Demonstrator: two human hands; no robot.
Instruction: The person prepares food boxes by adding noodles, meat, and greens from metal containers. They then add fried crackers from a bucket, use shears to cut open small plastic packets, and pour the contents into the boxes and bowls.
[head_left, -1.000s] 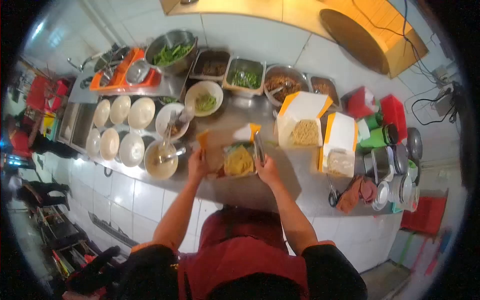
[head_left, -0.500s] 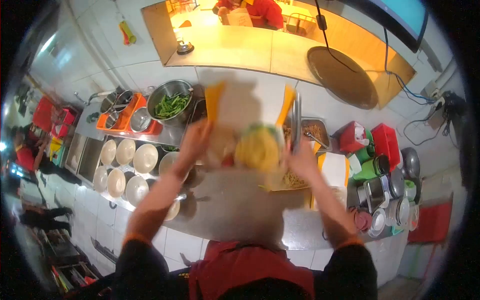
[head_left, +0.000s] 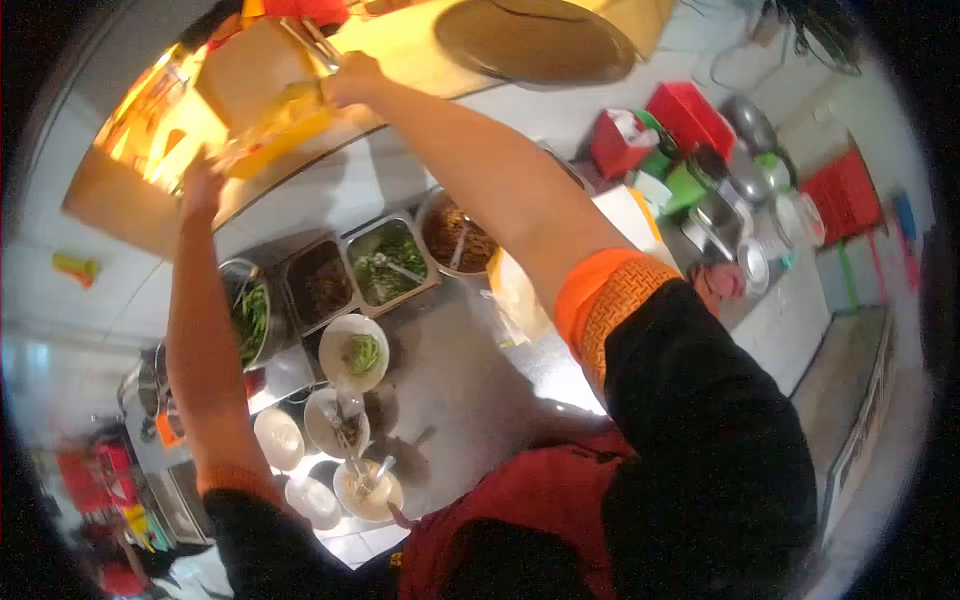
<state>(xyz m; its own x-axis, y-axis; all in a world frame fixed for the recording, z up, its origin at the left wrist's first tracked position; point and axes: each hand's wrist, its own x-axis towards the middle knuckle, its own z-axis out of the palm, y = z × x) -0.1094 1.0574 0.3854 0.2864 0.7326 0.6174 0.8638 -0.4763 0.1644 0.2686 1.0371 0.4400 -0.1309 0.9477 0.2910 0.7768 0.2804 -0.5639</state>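
An open takeaway box (head_left: 280, 145), yellow outside with its pale lid raised, is held up over the ledge of the serving window. The fingers of my left hand (head_left: 203, 185) are closed on its near left corner. My right hand (head_left: 352, 80) grips the right side, and a long metal utensil, apparently tongs (head_left: 312, 45), sticks out from that hand. Yellowish food shows blurred inside. Below the box are steel pans of chopped greens (head_left: 390, 262) and brown meat (head_left: 320, 285), and a bowl with green vegetables (head_left: 354, 352).
A round brown tray (head_left: 535, 40) lies on the window ledge (head_left: 400, 45). Several pale bowls (head_left: 278, 440) stand at the left of the steel counter (head_left: 450, 370). Another open box (head_left: 520, 300) is partly behind my right arm. Red bins (head_left: 690, 118) and dishes crowd the right end.
Both hands have carried the box from above the counter up and left to the window ledge. The view has turned, and the bowls now appear lower in it.
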